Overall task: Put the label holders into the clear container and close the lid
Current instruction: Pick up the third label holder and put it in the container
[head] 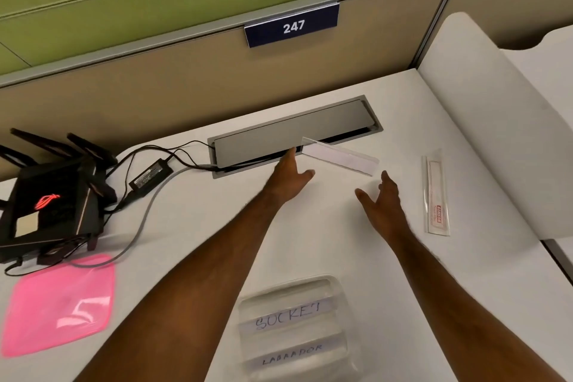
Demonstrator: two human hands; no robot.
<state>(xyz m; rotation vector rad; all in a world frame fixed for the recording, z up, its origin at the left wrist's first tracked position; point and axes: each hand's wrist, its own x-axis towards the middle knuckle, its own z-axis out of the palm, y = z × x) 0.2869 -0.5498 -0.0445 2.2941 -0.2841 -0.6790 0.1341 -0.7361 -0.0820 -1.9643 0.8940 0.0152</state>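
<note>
Clear container [297, 329] cropped below

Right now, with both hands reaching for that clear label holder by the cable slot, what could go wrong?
1. The clear label holder lies partly over the open gap of the cable tray; a nudge from the left hand might push it in.
2. It is transparent on a white desk, so the right hand could misjudge its edges.
3. The label holder with red print lies off to the right and could be overlooked.
</note>
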